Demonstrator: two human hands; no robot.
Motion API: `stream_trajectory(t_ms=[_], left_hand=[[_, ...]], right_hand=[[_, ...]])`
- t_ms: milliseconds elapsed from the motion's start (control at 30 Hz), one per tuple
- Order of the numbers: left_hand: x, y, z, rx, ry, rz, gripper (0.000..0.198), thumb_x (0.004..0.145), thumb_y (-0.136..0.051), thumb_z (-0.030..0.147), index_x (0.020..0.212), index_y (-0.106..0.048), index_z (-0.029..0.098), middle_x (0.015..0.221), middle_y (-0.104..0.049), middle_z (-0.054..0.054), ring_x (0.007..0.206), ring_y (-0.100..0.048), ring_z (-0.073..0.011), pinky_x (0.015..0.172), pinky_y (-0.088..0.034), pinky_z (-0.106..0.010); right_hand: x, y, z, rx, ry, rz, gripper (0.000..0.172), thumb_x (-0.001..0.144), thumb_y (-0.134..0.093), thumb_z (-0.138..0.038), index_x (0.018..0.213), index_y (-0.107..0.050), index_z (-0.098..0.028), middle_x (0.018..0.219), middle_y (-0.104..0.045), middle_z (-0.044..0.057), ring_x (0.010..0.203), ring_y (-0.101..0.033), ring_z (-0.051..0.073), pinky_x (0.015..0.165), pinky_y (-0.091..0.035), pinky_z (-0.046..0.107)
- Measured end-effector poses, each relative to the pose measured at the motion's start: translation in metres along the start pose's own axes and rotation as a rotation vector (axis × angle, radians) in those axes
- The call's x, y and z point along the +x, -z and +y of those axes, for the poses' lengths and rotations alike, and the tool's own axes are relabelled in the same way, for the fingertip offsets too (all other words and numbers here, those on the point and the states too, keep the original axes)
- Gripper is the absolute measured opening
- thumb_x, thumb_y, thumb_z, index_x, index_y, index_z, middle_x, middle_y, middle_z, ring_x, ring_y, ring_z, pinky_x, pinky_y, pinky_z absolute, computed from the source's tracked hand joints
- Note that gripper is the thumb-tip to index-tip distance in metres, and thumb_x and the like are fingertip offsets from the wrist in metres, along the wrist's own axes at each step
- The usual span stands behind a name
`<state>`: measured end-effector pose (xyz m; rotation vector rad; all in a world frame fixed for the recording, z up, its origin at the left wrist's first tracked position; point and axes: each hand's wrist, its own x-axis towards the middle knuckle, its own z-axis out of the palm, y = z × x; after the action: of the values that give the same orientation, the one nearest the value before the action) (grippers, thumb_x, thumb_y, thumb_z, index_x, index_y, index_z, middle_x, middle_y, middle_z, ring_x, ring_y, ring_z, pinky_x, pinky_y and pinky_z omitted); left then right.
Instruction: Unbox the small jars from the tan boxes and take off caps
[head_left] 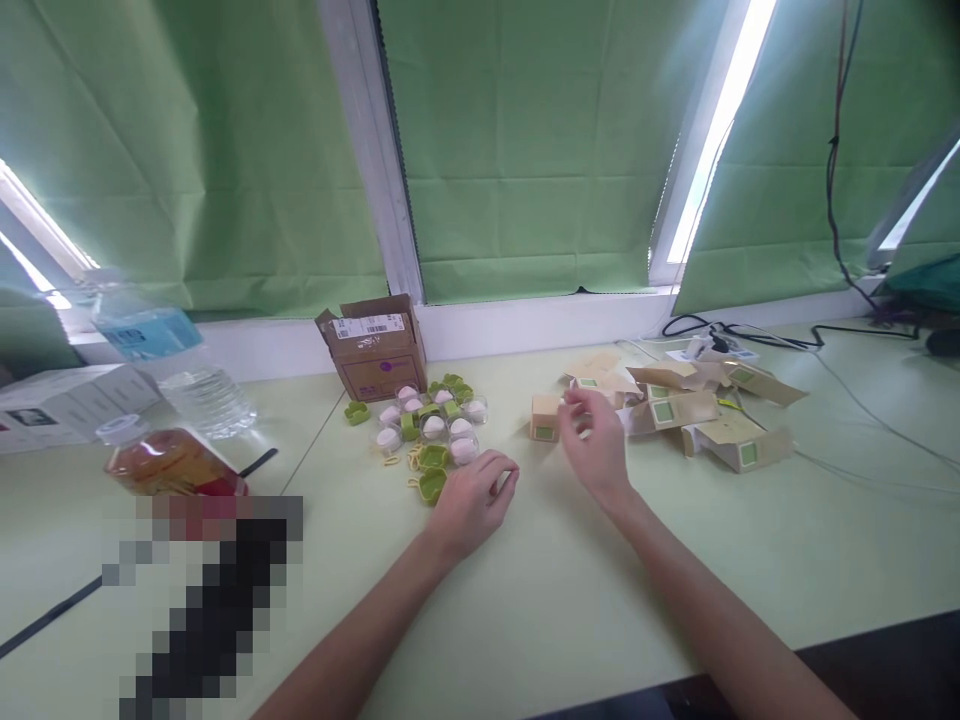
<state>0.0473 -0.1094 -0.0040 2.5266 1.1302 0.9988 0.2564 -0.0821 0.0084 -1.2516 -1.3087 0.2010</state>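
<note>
Presently, the left hand (474,498) is just beside the green cases (433,487) and white balls (463,450) on the worktop (517,600); its fingers are curled, and I cannot tell whether they hold something. Right hand (596,440) is by the small box (544,420), fingers bent, their grasp also unclear. More boxes (694,406) lie farther right.
</note>
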Motion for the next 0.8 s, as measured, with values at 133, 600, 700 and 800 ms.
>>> stream_trajectory(t_ms=[133,600,700,800], left_hand=[[0.000,0.001,0.000,-0.013,0.017,-0.011,0.018,0.102,-0.047,0.026,0.099,-0.064,0.020,0.092,-0.068,-0.002,0.064,-0.054,-0.0111,0.064,-0.044,-0.025],[0.002,0.016,0.002,0.006,-0.051,0.139,0.042,0.103,-0.049,0.030,0.145,-0.046,0.026,0.150,-0.050,-0.013,0.131,-0.055,-0.0266,0.101,-0.052,-0.041],[0.002,0.029,0.010,-0.020,-0.104,-0.006,0.055,0.103,-0.052,0.033,0.155,-0.036,0.034,0.162,-0.038,-0.010,0.142,-0.046,-0.0286,0.113,-0.046,-0.047],[0.002,0.031,0.017,-0.162,-0.121,-0.080,0.054,0.103,-0.051,0.030,0.155,-0.037,0.035,0.156,-0.046,-0.009,0.141,-0.047,-0.0269,0.114,-0.046,-0.046]], right_hand=[[-0.010,-0.023,0.016,-0.423,0.126,-0.170,0.060,0.088,-0.067,-0.049,0.135,-0.054,-0.014,0.134,-0.058,0.021,0.126,-0.054,0.039,0.102,-0.048,0.055],[-0.007,0.005,-0.026,0.078,0.020,-0.757,0.101,0.078,-0.067,-0.021,0.162,-0.011,-0.026,0.108,-0.066,0.005,0.090,-0.067,0.024,0.082,-0.054,0.040],[-0.009,0.014,-0.039,0.148,0.052,-0.854,0.104,0.077,-0.065,-0.014,0.163,-0.009,-0.030,0.109,-0.066,0.006,0.083,-0.066,0.023,0.076,-0.055,0.038],[-0.010,0.018,-0.039,0.210,0.055,-0.906,0.103,0.080,-0.064,-0.013,0.164,-0.007,-0.030,0.113,-0.065,0.007,0.088,-0.067,0.023,0.078,-0.057,0.038]])
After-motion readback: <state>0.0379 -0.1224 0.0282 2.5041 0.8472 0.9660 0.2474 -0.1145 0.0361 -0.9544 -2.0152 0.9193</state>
